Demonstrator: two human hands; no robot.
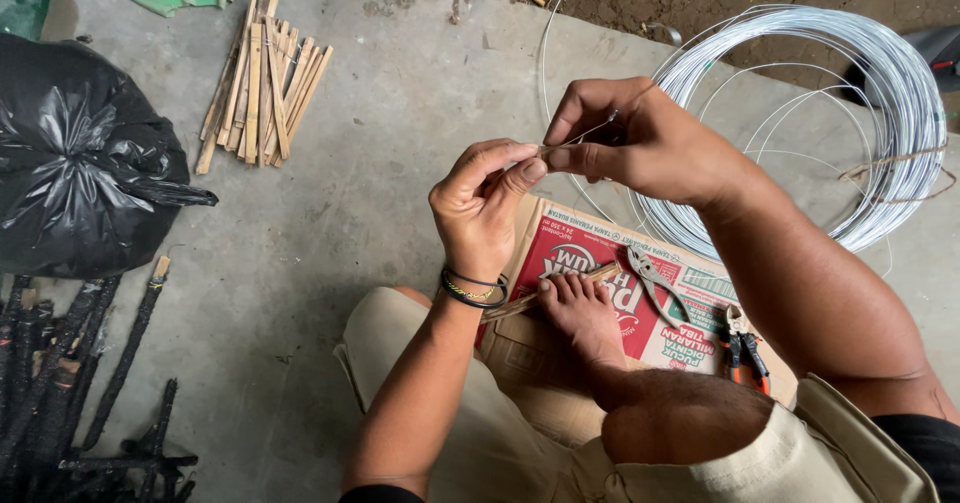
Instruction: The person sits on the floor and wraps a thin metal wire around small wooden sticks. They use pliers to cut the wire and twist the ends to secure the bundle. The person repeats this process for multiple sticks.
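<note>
Down on the concrete floor point(400, 113), left hand point(485, 208) and right hand point(630, 138) both pinch a thin wire point(590, 135) mid-twist, coil point(850, 103) at 2 o'clock, so I'd guess steady tension comes next.

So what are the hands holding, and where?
Both hands pinch a thin silver wire between thumb and fingertips: the left hand at its near end, the right hand just beyond it.

A makeshift outdoor craft workshop on a bare concrete floor point(380, 163): a coil of steel wire point(850, 103) lies beyond the right hand point(640, 143), cut bamboo slats point(262, 83) beyond the left hand point(485, 208), pliers point(655, 283) on flattened cardboard point(600, 253) below.
</note>
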